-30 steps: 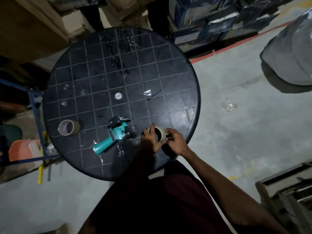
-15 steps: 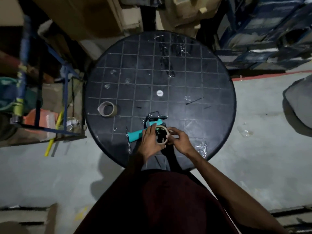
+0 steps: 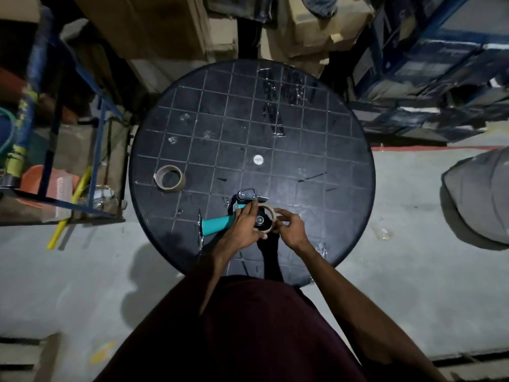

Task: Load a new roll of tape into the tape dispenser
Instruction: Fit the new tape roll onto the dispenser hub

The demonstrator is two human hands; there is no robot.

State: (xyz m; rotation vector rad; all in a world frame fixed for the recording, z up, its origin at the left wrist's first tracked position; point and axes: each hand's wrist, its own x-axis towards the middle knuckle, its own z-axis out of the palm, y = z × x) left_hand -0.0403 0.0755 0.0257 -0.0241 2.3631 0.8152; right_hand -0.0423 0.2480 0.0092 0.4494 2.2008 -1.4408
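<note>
Fingers (image 3: 286, 216) of the right hand (image 3: 293, 230) curl round the near-right rim of the tape roll (image 3: 271, 213), pinching it. Left hand (image 3: 243, 227) lies across the teal tape dispenser (image 3: 217, 224), its fingers extended along the roll's left rim; whether they grip cannot be told. Roll sits over the dispenser's black hub (image 3: 260, 219), near the close edge of the round black table (image 3: 344, 166). Both forearms reach forward from below. No legible writing is visible. Count: two rolls, the second tape roll (image 3: 169, 178) lying flat and apart at left; one dispenser.
</note>
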